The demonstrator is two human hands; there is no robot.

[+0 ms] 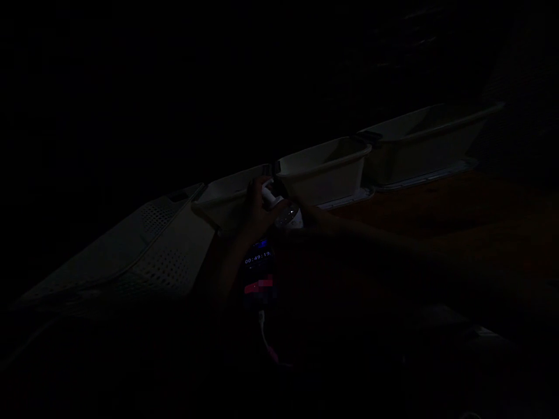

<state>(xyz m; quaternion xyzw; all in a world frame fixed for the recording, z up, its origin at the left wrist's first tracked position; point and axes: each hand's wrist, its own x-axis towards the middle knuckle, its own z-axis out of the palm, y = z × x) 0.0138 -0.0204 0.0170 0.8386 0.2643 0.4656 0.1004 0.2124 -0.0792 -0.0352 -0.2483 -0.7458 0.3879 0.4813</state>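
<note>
Perforated basket [168, 267] and row of pale tubs [325, 179] sit beyond left hand [256, 214], fingers curled closed, and right hand [318, 220], grip too dark to tell, lit phone [258, 273] nearer, small white object [297, 220] between hands, held by left.

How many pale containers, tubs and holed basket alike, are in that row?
4: the holed basket at far left, a partly covered tub behind the left hand, the middle tub, and the far-right tub. Darkness may hide more.

Perhaps a workshop: pale bins [327, 183] line a dim worktop [406, 203].
</note>
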